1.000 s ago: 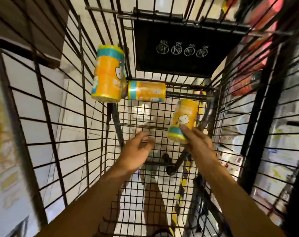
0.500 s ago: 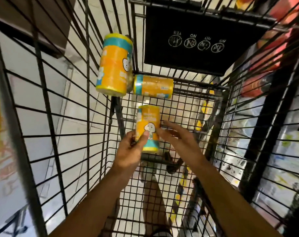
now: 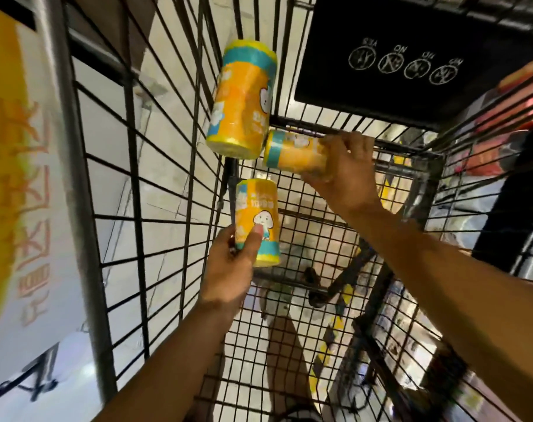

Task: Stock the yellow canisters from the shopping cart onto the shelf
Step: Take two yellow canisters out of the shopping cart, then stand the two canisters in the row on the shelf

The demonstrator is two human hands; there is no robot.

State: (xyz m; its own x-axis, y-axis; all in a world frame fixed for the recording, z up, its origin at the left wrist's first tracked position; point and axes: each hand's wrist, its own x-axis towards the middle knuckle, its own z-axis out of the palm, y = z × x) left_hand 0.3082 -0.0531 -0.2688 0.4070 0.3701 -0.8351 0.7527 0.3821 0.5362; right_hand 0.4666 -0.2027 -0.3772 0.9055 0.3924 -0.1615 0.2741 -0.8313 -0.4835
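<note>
Since the earlier frame, the right hand (image 3: 341, 175) has been moved off the upright canister and up onto the lying one, while the upright one has been left with the left hand (image 3: 231, 269).

Much is hidden or blurred: the far end of the lying yellow cylindrical canister with a teal band (image 3: 292, 153) is covered by the right hand's fingers, the print on all labels is too smeared to be read, and the yellow-and-white sign (image 3: 18, 178) at the left edge is cut off. What lies beyond the black wire shopping cart (image 3: 167, 208) on the right cannot be made out.

The right hand is closed over the lying canister, fingers wrapped across its top and thumb beneath. The left hand is curled around the lower part of the upright yellow canister with a cartoon mushroom figure (image 3: 257, 220), thumb pressed on its front. A third yellow canister (image 3: 242, 99) is seen tilted just above and left of the right hand, touching the lying one, below the black plastic seat flap (image 3: 411, 56).
</note>
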